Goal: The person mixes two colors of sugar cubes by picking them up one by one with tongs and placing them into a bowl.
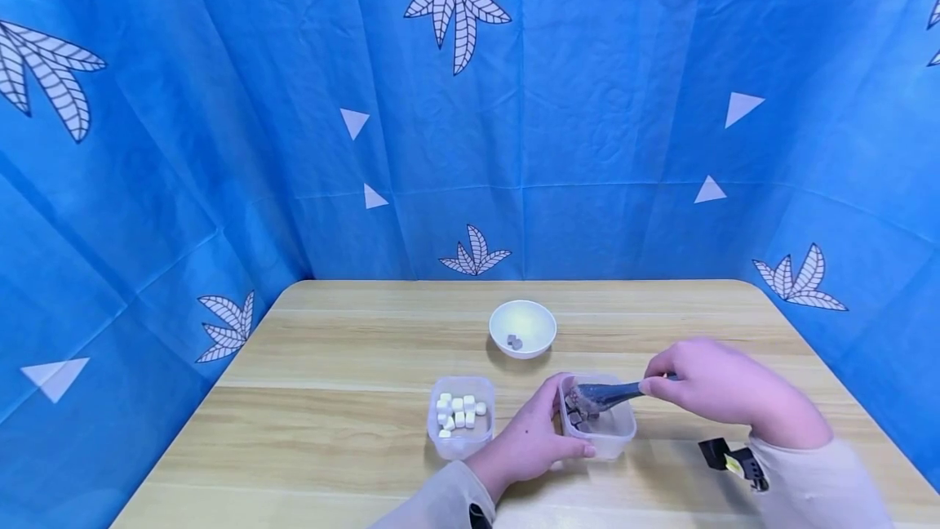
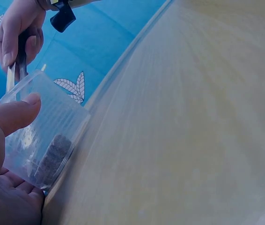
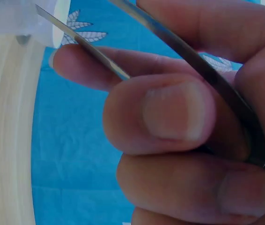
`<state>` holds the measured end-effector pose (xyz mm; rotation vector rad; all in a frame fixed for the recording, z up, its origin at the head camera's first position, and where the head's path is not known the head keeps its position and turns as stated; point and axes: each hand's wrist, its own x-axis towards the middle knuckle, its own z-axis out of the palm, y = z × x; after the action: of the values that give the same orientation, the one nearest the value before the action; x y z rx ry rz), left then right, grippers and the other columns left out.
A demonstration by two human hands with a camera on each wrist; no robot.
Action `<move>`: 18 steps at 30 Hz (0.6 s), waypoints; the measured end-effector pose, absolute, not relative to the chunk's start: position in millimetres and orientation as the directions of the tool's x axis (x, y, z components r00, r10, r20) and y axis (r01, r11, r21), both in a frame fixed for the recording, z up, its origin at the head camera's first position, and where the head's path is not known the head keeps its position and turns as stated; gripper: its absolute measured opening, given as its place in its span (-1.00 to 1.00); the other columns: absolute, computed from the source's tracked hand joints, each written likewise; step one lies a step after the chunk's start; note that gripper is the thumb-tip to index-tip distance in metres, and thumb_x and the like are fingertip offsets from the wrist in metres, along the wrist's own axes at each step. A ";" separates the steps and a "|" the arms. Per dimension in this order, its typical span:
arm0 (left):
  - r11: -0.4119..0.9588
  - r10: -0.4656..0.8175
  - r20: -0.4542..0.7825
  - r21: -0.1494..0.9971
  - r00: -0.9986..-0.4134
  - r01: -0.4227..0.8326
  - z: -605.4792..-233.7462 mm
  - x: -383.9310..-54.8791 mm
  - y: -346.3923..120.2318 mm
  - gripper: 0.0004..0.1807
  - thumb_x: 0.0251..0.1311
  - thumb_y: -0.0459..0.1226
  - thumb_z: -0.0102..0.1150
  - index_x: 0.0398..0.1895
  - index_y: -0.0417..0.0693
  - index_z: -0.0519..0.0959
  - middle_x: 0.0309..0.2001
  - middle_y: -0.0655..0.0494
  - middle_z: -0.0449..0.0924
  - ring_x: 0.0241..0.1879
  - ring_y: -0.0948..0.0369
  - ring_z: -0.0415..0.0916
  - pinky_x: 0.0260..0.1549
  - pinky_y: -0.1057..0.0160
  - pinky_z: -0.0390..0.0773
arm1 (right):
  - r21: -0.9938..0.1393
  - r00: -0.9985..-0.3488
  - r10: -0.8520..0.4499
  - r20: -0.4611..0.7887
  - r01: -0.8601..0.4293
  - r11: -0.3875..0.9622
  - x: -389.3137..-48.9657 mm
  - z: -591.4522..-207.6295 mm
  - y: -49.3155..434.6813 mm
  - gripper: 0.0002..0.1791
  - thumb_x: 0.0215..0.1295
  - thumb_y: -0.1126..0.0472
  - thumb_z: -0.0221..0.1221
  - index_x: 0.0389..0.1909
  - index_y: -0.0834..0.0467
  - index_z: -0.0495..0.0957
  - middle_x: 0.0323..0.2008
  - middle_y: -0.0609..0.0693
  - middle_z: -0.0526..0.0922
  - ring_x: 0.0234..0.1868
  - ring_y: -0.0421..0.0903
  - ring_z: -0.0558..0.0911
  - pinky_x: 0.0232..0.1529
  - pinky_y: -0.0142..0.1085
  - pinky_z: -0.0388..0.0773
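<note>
My left hand (image 1: 525,441) grips a clear plastic container (image 1: 620,424), its thumb on the near side and fingers round the far left wall. Several brown cubes (image 1: 576,417) lie in the container's left part. With my right hand (image 1: 708,382) I hold metal tongs (image 1: 613,393), slanting down over the right rim with their tips among the cubes. The right wrist view shows the two tong arms (image 3: 188,54) spread apart, with thumb and fingers around them. In the left wrist view, dark cubes (image 2: 55,154) show through the container's wall.
A white bowl (image 1: 523,318) with a few greyish-brown cubes (image 1: 514,342) stands behind the containers. Left of my left hand is a second clear container (image 1: 463,449) holding several white cubes (image 1: 464,411). A blue patterned curtain (image 1: 587,104) surrounds the wooden table (image 1: 330,431).
</note>
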<state>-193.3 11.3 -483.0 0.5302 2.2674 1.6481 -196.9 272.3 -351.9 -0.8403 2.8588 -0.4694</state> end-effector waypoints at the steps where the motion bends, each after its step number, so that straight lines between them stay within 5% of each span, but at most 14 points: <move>1: 0.276 0.454 -0.017 0.954 -0.891 0.122 -483.1 -193.5 11.3 0.06 -0.13 -0.15 0.62 0.49 0.27 0.22 0.26 0.50 0.40 0.38 0.26 0.27 0.45 -0.08 0.08 | -0.318 -0.838 -0.545 -0.027 -0.509 0.800 -196.6 -352.9 269.7 -0.83 0.38 -0.06 0.24 -0.27 -0.12 0.75 -0.40 -0.38 0.62 -0.43 -0.37 0.50 -0.32 -0.21 0.56; 7: 0.269 0.459 -0.021 0.956 -0.888 0.117 -483.9 -195.0 11.2 0.07 -0.11 -0.15 0.61 0.50 0.26 0.20 0.30 0.48 0.38 0.38 0.26 0.27 0.45 -0.06 0.08 | -0.259 -0.827 -0.562 0.013 -0.546 0.797 -197.8 -359.0 261.7 -0.87 0.34 -0.05 0.27 -0.29 -0.15 0.75 -0.37 -0.38 0.65 -0.36 -0.35 0.58 -0.23 -0.12 0.62; 18: 0.274 0.452 -0.028 0.955 -0.891 0.109 -483.6 -194.3 11.0 0.04 -0.12 -0.15 0.62 0.46 0.33 0.23 0.31 0.44 0.37 0.36 0.28 0.29 0.45 -0.03 0.10 | -0.314 -0.803 -0.596 0.007 -0.568 0.761 -202.6 -361.6 268.4 -0.85 0.37 -0.02 0.24 -0.27 -0.11 0.75 -0.36 -0.39 0.65 -0.34 -0.35 0.59 -0.25 -0.13 0.63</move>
<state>-194.3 11.0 -483.6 0.5144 2.2539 1.6533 -202.6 268.4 -361.6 -0.9475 2.8599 -0.4637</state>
